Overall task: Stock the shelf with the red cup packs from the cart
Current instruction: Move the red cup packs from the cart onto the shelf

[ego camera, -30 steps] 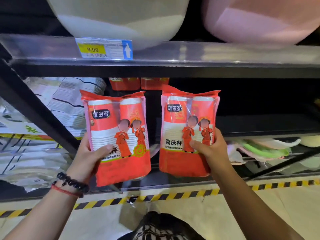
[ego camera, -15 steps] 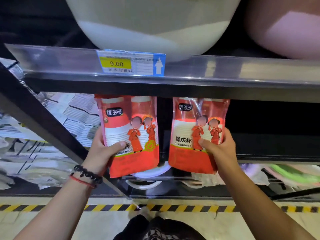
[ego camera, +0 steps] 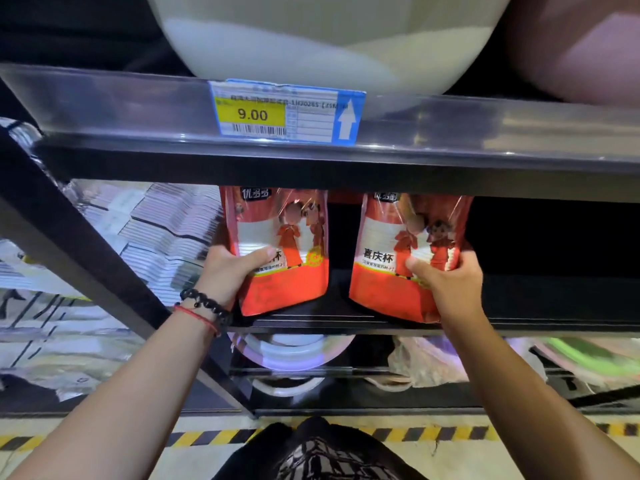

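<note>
Left hand (ego camera: 227, 271) is clamped on the lower left side of one red cup pack (ego camera: 282, 251), thumb across the front. Right hand (ego camera: 446, 285) grips the second red cup pack (ego camera: 398, 258) at its lower right corner, thumb on the printed face. Both packs stand upright, side by side with a dark gap between them, their bottoms at or just above the front lip of the black shelf (ego camera: 554, 323); I can't tell if they are touching down yet. Their tops are hidden behind the edge of the shelf above (ego camera: 450, 168), the one carrying the price tag (ego camera: 287, 112).

To land this well, I'd say slide both packs straight back and level, keep them vertical, and set the bases flat before letting go, or they could tip forward off the lip.

Room looks good to the right: that stretch of shelf is dark and open. The left is tighter, with the slanted black upright (ego camera: 86, 258) close beside the left wrist and its bead bracelet (ego camera: 204, 303). Headroom under the upper shelf looks slim, so no lifting. More red shows deep between the packs, possibly stock already behind.
</note>
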